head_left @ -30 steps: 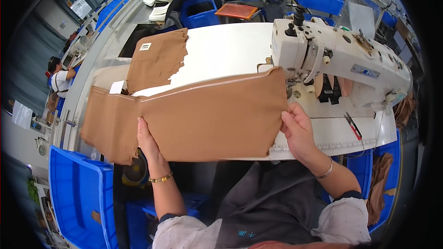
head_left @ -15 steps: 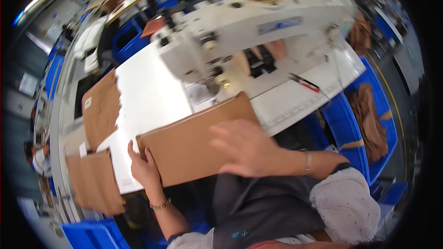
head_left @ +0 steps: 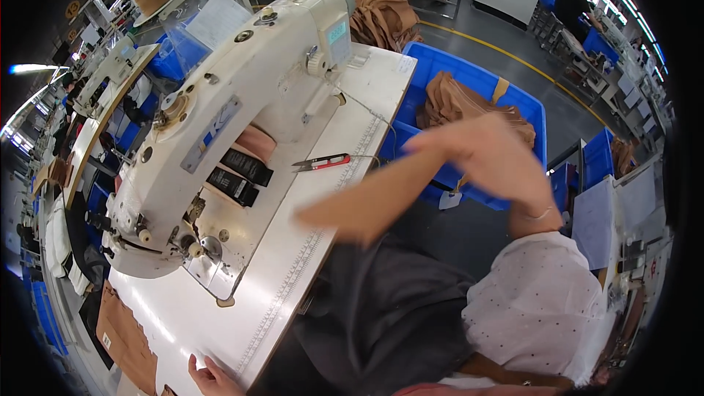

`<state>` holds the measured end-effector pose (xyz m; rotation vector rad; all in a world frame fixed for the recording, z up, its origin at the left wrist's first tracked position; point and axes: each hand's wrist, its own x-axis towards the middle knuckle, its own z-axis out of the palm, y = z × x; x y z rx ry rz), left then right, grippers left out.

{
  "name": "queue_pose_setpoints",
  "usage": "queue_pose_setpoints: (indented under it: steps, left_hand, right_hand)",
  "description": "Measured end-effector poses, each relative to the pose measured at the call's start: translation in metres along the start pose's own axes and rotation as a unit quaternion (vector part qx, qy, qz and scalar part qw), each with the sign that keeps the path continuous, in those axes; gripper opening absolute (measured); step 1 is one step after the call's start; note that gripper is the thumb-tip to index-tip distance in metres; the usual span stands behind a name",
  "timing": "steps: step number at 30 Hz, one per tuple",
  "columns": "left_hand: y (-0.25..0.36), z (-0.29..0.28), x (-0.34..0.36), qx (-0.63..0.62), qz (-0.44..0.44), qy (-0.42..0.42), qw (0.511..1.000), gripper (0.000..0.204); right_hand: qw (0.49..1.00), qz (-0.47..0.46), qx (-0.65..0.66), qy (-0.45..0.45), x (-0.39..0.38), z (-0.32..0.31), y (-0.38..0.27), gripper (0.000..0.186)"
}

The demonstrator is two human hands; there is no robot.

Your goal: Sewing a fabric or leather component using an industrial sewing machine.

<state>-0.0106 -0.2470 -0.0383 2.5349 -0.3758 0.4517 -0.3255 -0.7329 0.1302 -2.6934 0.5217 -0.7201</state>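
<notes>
My right hand [head_left: 499, 158] is raised at the right, its fingers closed on the end of a folded brown fabric piece [head_left: 374, 202]. Hand and fabric are both smeared by motion, in the air between the white sewing table [head_left: 271, 268] and a blue bin [head_left: 532, 95]. At the lower edge my left hand [head_left: 211, 380] lies by the table's front edge, thumb and fingers apart, holding nothing; its wrist is out of view. More crumpled brown fabric [head_left: 458, 99] fills part of the bin.
A white sewing machine [head_left: 293, 40] stands on the table. Red-handled thread snips [head_left: 326, 163] and black labels [head_left: 235, 185] lie beside its arm. Brown panels [head_left: 125, 337] hang at the left edge. A brown fabric heap [head_left: 385, 15] sits behind. A person [head_left: 572, 7] works far right.
The view has swung to the right. My right hand has lifted the brown fabric piece off the table and carried it rightward. My left hand has let go of it.
</notes>
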Motion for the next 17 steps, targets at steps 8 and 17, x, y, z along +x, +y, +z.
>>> queue_pose_setpoints:
  steps: [8,17]
  left_hand:
    - [0.001,-0.006,0.007,-0.021,-0.036,-0.036,0.999,0.051]
    - [-0.051,-0.040,0.076,0.035,0.015,-0.013,0.999,0.031]
  right_hand:
    - [0.932,0.195,-0.283,0.113,-0.101,-0.007,0.209,0.055]
    - [0.953,0.181,-0.002,-0.244,-0.093,0.124,0.366,0.081]
